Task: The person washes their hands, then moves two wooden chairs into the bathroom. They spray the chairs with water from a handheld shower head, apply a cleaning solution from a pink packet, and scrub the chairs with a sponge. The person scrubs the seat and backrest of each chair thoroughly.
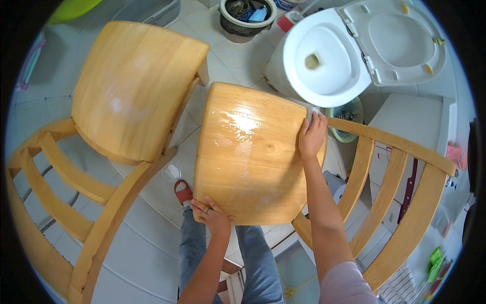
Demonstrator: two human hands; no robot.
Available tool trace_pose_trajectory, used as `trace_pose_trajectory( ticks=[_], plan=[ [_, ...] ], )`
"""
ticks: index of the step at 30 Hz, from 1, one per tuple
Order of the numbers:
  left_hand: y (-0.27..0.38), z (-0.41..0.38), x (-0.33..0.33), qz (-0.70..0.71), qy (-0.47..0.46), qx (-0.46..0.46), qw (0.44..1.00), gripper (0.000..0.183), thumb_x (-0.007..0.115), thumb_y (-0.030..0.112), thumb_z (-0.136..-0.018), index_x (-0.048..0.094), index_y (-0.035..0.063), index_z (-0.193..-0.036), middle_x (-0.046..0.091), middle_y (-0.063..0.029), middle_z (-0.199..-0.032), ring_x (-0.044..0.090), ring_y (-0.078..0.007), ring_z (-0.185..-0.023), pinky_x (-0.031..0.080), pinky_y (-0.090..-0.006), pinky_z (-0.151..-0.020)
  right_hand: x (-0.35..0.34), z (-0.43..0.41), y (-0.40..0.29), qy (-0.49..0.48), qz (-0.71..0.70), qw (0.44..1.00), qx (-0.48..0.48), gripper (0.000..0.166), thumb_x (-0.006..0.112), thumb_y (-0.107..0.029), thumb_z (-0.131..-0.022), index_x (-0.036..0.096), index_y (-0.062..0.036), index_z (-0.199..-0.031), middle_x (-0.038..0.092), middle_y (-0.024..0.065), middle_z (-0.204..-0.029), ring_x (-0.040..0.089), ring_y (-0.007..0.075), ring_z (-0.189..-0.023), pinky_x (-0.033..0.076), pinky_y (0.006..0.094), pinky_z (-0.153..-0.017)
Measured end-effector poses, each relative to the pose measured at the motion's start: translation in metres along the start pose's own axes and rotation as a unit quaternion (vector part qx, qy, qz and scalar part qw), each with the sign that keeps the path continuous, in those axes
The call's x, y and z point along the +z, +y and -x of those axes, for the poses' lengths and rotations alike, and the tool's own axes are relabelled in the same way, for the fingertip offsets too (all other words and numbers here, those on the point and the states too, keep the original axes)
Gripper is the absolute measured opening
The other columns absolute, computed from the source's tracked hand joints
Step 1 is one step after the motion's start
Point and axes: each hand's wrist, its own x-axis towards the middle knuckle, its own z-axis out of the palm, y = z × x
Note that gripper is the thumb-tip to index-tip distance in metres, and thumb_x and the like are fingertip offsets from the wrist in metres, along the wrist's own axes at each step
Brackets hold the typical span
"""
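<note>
A wooden chair stands before me, its wet seat [258, 159] shining and its slatted backrest [391, 152] to the right. At the seat's far right corner, my right hand [314, 135] presses a light, wet cloth or sponge [313, 111] against the edge; the fingers partly cover it. My left hand [212, 214] rests with spread fingers on the near left corner of the same seat. To the left is a second wooden chair, its seat [136, 91] showing damp patches and its slatted backrest [104, 216] towards the lower left.
An open white toilet [326, 64] stands just beyond the wet chair. Left of it is a lined waste bin [243, 34]. A pale green basin [344, 135] sits below the toilet's right side, and a white cabinet [408, 114] is at right. The tiled floor [237, 57] looks wet in places.
</note>
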Motion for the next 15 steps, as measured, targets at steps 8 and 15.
trace_pose_trajectory(
  ticks=[8,15],
  plan=[
    [0.002,0.000,0.003,-0.027,0.025,0.018,0.999,0.121,0.078,0.043,-0.047,0.005,-0.0010,-0.133,-0.007,-0.0391,-0.130,0.001,-0.0544,-0.121,0.033,-0.0579,-0.085,0.053,-0.041,-0.174,-0.038,-0.199,0.956,-0.211,0.020,0.054,-0.015,-0.075,0.058,-0.0106,-0.094,0.055,0.0072,-0.098,0.048,0.0276,-0.099,0.037,0.0388,-0.079],
    [0.000,0.001,-0.002,-0.009,0.013,-0.009,1.000,0.115,0.077,0.042,-0.049,0.010,0.0012,-0.133,-0.004,-0.0381,-0.131,0.004,-0.0522,-0.122,0.033,-0.0578,-0.085,-0.007,0.124,-0.159,-0.247,-0.237,0.836,-0.429,0.035,0.050,-0.018,-0.077,0.052,-0.0161,-0.111,0.046,0.0053,-0.122,0.037,0.0271,-0.117,0.033,0.0463,-0.088]
  ],
)
